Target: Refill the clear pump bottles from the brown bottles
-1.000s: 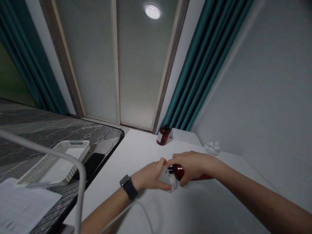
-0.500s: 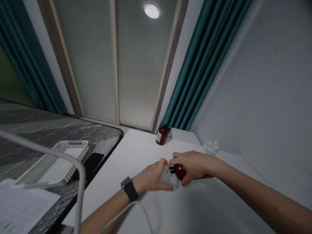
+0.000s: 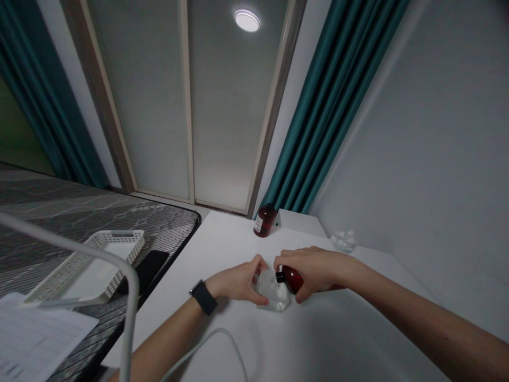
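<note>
My right hand is wrapped round a dark red bottle tipped on its side, its black neck pointing left. The neck meets a small clear container that rests on the white table. My left hand, with a dark watch on the wrist, grips that container between thumb and fingers. Both hands are closed and nearly touch each other.
A second dark red bottle stands upright at the table's far edge beside a white box. A clear dish sits by the wall. Left lie a white basket, a black phone, papers and a white lamp arm.
My left hand has slid a little left and opened its hold wider, so more of the clear container shows. The red bottle stays tipped in my right hand.
</note>
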The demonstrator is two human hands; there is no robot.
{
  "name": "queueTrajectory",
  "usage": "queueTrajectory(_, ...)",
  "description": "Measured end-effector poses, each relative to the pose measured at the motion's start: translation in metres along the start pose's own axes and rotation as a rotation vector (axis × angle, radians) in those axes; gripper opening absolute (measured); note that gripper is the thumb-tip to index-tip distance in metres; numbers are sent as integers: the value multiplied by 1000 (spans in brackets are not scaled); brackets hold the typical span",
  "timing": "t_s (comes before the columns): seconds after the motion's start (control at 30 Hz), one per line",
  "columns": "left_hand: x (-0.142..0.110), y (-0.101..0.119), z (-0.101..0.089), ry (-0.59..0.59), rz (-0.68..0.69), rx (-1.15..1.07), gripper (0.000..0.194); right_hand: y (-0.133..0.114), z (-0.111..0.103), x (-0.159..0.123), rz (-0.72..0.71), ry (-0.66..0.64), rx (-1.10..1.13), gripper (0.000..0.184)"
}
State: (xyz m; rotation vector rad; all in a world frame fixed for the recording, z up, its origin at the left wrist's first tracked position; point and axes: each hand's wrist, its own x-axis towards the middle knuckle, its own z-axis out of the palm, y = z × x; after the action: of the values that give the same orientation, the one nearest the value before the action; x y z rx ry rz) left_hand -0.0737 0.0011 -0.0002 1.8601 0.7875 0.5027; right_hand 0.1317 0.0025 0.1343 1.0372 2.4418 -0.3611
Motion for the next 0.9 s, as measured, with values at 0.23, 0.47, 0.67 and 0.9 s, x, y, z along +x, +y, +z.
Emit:
queueTrajectory(0.23, 4, -6, 2, 27, -19, 135, 69, -4, -3, 0, 4, -24, -47, 55)
queueTrajectory(0.47, 4, -5, 4, 40, -22, 126, 70, -9, -12, 1, 24, -89, -69, 57)
queueTrajectory(0.67, 4, -5, 4, 50, -31, 142, 71, -10, -13, 2, 21, -91, -64, 57)
queueTrajectory(0.9, 3, -4, 4, 46, -28, 123, 71, -12, -16, 2, 22, -101, -55, 56)
